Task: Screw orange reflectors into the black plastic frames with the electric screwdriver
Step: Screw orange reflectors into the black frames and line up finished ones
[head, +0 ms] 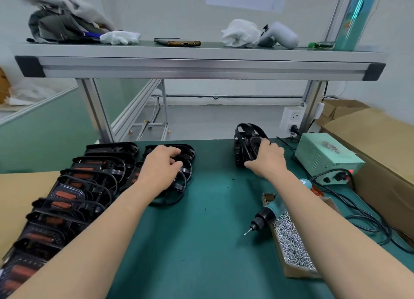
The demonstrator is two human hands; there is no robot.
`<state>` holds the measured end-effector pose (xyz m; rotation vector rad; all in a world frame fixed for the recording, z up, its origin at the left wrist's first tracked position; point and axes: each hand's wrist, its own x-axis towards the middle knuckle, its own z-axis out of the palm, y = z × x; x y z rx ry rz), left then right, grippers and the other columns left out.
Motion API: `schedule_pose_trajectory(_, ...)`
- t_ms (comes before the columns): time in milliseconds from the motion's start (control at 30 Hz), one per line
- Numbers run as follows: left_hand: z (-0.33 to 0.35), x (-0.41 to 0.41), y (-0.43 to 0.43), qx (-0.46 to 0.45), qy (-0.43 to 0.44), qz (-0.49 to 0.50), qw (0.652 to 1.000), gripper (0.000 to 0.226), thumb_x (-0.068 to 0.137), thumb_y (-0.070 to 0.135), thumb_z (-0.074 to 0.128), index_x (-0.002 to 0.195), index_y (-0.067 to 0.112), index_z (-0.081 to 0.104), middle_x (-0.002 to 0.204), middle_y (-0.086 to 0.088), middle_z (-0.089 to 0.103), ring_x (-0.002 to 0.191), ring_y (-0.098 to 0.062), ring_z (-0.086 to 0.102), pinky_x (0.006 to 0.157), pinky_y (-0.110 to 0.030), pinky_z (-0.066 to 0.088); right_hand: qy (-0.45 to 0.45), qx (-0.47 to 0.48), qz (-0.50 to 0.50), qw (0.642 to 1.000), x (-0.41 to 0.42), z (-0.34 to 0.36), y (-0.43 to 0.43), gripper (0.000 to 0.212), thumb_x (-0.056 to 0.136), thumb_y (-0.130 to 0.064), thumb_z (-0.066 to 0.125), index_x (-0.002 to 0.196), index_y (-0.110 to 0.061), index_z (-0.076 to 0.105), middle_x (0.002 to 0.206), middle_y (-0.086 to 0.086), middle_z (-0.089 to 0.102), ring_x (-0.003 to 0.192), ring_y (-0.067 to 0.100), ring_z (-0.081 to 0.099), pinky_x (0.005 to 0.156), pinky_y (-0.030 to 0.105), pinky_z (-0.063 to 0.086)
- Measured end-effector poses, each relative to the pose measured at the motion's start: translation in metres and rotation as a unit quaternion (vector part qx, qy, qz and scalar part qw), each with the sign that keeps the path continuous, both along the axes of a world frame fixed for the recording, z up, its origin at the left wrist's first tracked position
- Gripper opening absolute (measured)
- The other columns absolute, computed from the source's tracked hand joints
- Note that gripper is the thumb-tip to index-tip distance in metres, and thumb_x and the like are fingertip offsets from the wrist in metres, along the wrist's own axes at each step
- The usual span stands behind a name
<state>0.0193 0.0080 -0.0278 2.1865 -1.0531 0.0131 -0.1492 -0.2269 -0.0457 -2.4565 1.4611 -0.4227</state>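
Frame bundle gripped by right hand | frame pile gripped under left hand | risk: screwdriver beneath right forearm could be knocked, bundle dropped

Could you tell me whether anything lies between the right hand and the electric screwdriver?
Nothing visible does: only bare green mat separates the right hand from the electric screwdriver, which lies on the screw box under that forearm. The hand itself, though, grips a bundle of black frames.
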Motion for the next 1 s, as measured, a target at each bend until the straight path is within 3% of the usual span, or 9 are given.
schedule_pose_trajectory(100,-0.005,-0.022,-0.003,-0.079,0.152,-0.007,0.985,0.032,0.089,0.016,0.071,0.12,0.014,0.069,0.109,-0.001,0.07,0.097,-0.013,0.066,0.093,-0.029,0.05,-0.054,0.006,0.039,0.998,0.0,0.009,0.024,0.09,0.076,-0.044,0.078,0.146,-0.01,0.032,0.135,0.017,0.047,0.124,0.037,0.039,0.1,0.043,0.04)
schedule_pose_trajectory(200,-0.012,-0.04,-0.006,-0.163,0.325,-0.011,0.931,0.03,0.091,0.014,0.071,0.12,0.006,0.069,0.102,-0.004,0.073,0.095,-0.017,0.069,0.085,-0.023,0.052,-0.107,0.034,0.088,0.99,0.0,0.016,0.057,0.092,0.076,-0.046,0.079,0.148,-0.013,0.033,0.139,0.015,0.046,0.129,0.037,0.039,0.106,0.044,0.038)
schedule_pose_trajectory(333,-0.015,-0.059,-0.002,-0.242,0.436,-0.036,0.866,0.023,0.091,0.014,0.07,0.114,0.008,0.07,0.108,-0.008,0.074,0.107,-0.021,0.069,0.092,-0.029,0.054,-0.186,0.114,0.157,0.963,0.003,0.023,0.103,0.086,0.073,-0.042,0.085,0.143,-0.016,0.043,0.129,0.007,0.057,0.124,0.028,0.051,0.108,0.042,0.042)
schedule_pose_trajectory(433,-0.012,-0.069,0.004,-0.271,0.381,-0.05,0.883,0.016,0.087,0.009,0.074,0.103,0.008,0.072,0.099,-0.004,0.077,0.095,-0.014,0.071,0.087,-0.028,0.055,-0.252,0.176,0.206,0.929,0.002,0.022,0.132,0.064,0.069,-0.031,0.089,0.119,-0.031,0.049,0.1,-0.009,0.061,0.106,0.022,0.063,0.097,0.04,0.051)
schedule_pose_trajectory(533,-0.008,-0.076,0.012,-0.259,0.297,-0.049,0.918,0.014,0.083,0.005,0.076,0.091,0.014,0.068,0.083,0.009,0.076,0.078,-0.002,0.07,0.067,-0.015,0.052,-0.279,0.191,0.232,0.912,0.005,0.015,0.147,0.066,0.068,-0.027,0.088,0.123,-0.028,0.052,0.107,-0.004,0.063,0.105,0.019,0.064,0.095,0.039,0.052)
schedule_pose_trajectory(733,-0.007,-0.087,0.022,-0.22,0.214,-0.052,0.95,0.024,0.082,0.002,0.072,0.091,0.018,0.056,0.093,0.0,0.071,0.085,-0.019,0.07,0.078,-0.036,0.056,-0.299,0.197,0.278,0.891,0.003,0.01,0.155,0.056,0.068,-0.013,0.083,0.095,-0.049,0.049,0.092,-0.019,0.064,0.084,-0.011,0.06,0.07,0.013,0.049)
schedule_pose_trajectory(800,-0.007,-0.089,0.024,-0.181,0.167,-0.039,0.968,0.024,0.08,0.005,0.073,0.086,0.02,0.055,0.087,-0.001,0.069,0.084,-0.023,0.066,0.078,-0.035,0.053,-0.259,0.223,0.322,0.883,-0.004,0.013,0.152,0.059,0.068,-0.012,0.083,0.106,-0.044,0.051,0.104,-0.019,0.064,0.093,-0.012,0.06,0.076,0.014,0.049)
schedule_pose_trajectory(900,-0.011,-0.086,0.036,-0.112,0.076,-0.058,0.989,0.026,0.081,0.01,0.074,0.085,0.022,0.051,0.088,0.004,0.061,0.083,-0.02,0.059,0.078,-0.034,0.048,-0.068,0.228,0.381,0.894,-0.021,0.026,0.118,0.071,0.075,-0.024,0.085,0.136,-0.033,0.05,0.132,-0.013,0.059,0.115,-0.003,0.054,0.098,0.019,0.044)
schedule_pose_trajectory(1000,-0.02,-0.082,0.056,-0.042,-0.04,-0.106,0.993,0.029,0.085,0.011,0.071,0.09,0.024,0.046,0.092,0.012,0.049,0.084,-0.014,0.048,0.078,-0.03,0.04,-0.035,0.173,0.278,0.944,-0.03,0.033,0.062,0.057,0.084,-0.023,0.078,0.137,-0.023,0.058,0.133,-0.005,0.063,0.121,0.01,0.058,0.109,0.03,0.042)
